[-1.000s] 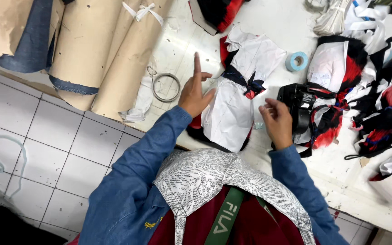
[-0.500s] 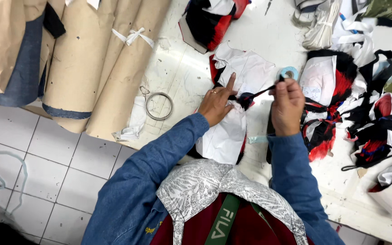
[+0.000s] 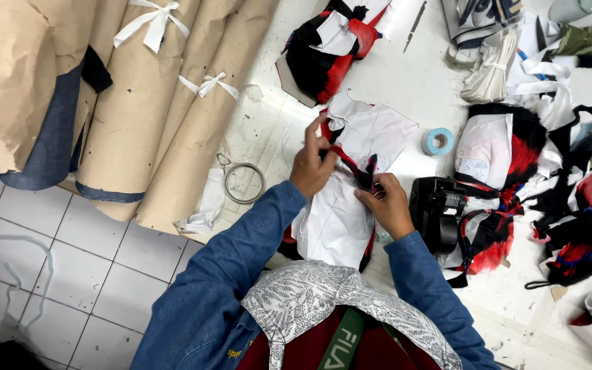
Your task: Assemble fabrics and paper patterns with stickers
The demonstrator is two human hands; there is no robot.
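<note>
Left hand (image 3: 313, 164) and right hand (image 3: 386, 205) each pinch one end of a red-and-black fabric strip (image 3: 351, 164).

The strip lies over a white fabric bundle (image 3: 340, 212) on a white worktable (image 3: 405, 82); grey tiled floor (image 3: 42, 253) lies beside it. The strip's long axis runs diagonally, from the left hand at upper left to the right hand at lower right. Counted: one blue tape roll (image 3: 437, 141), one metal ring (image 3: 244, 183), one black handheld tool (image 3: 436, 212), several brown paper rolls (image 3: 131, 109).

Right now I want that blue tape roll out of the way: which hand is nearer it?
Right. The right hand is just below-left of the blue tape roll; the left hand is farther off, across the cloth bundle.
</note>
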